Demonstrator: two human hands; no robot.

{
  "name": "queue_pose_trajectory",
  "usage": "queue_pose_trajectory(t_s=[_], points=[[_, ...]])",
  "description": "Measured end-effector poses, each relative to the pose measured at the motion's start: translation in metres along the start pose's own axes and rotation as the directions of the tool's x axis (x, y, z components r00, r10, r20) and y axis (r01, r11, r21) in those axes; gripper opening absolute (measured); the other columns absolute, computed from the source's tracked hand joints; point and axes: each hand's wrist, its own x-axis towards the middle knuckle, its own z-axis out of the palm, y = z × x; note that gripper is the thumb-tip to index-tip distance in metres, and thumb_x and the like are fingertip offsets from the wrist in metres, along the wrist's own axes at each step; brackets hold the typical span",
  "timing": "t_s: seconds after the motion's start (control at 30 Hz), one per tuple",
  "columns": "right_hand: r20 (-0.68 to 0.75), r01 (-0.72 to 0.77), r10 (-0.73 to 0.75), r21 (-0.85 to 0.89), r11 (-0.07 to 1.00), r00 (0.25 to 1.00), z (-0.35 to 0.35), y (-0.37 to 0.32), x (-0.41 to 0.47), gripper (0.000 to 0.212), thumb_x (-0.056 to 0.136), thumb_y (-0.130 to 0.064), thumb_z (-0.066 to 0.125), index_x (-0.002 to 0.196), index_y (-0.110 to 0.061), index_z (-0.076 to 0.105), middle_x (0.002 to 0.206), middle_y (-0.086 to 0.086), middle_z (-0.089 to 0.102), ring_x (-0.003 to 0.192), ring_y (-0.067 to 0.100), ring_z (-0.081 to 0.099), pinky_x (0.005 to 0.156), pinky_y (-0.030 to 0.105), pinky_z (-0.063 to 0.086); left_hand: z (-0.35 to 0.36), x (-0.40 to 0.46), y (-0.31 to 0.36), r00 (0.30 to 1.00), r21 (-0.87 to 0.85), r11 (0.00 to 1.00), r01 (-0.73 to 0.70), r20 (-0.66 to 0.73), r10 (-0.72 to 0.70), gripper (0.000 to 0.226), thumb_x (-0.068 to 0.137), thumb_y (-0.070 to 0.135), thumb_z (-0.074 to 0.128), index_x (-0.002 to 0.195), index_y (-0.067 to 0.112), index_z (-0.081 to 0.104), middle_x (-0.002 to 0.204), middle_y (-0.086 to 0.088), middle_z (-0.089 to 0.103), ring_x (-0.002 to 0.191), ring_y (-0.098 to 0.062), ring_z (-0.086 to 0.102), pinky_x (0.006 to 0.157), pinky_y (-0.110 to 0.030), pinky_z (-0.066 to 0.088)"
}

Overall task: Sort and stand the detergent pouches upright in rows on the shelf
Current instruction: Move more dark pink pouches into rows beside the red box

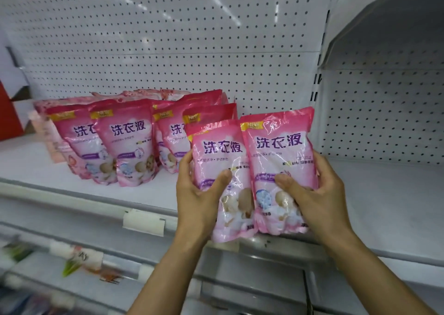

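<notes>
Two pink detergent pouches are held upright side by side at the front edge of the white shelf (384,206). My left hand (199,194) grips the left pouch (216,161), thumb across its front. My right hand (314,194) grips the right pouch (281,151) the same way. Their bottoms sit at or just over the shelf lip; contact is not clear. Behind and to the left, several more pink pouches (129,141) stand in rows, some leaning.
A white pegboard back panel (168,38) rises behind the shelf. A blank price tag holder (144,222) hangs on the shelf lip. Bare shelf surface stretches to the right of the held pouches. Blurred packaged goods (79,262) lie on a lower shelf.
</notes>
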Motion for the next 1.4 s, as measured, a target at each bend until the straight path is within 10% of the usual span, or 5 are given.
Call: queue_pose_trajectory(t_s=[0.9,1.4], points=[[0.111,-0.057,0.04,0.156,0.986,0.993,0.38,0.003,-0.126,0.058,0.074,-0.014,0.078,0.127,-0.027,0.057,0.111,-0.008,0.072,0.095,0.015,0.072,0.073,0.036,0.061,-0.409,0.048,0.033,0.999,0.138,0.99,-0.005,-0.045,0.011,0.061,0.08,0.01,0.078,0.131,0.029,0.051,0.11,0.009,0.073,0.097,-0.011,0.072,0.076,-0.024,0.059],[0.282,-0.08,0.014,0.221,0.972,0.959,0.608,0.031,-0.028,0.059,0.074,-0.017,0.079,0.122,-0.039,0.054,0.106,-0.011,0.073,0.086,0.009,0.074,0.064,0.028,0.06,-0.548,0.234,0.011,0.987,0.175,0.982,-0.068,-0.13,0.091,0.061,0.083,0.009,0.075,0.132,0.034,0.048,0.103,0.01,0.075,0.092,-0.014,0.074,0.076,-0.038,0.062]])
